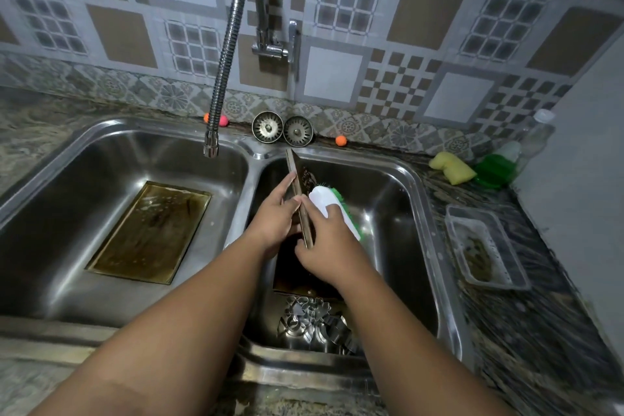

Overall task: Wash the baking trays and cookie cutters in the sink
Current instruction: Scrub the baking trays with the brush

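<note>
While L fingers (pixel 285 184) clamp tray (pixel 298 166) on edge, R fingers (pixel 332 211) curl round brush (pixel 320 196); brush against tray.

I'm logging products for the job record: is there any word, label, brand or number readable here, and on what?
None: no text can be read in this view.
Clear bottle: too blurred to show any label.
Green container: no readable print.
Brush in the right hand: plain white back.
Baking tray in the left hand: no marking readable.
Wall tiles: patterns only.

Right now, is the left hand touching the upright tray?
Touching. The head view shows the left hand gripping the tray, thumb on its edge, no gap.
</note>
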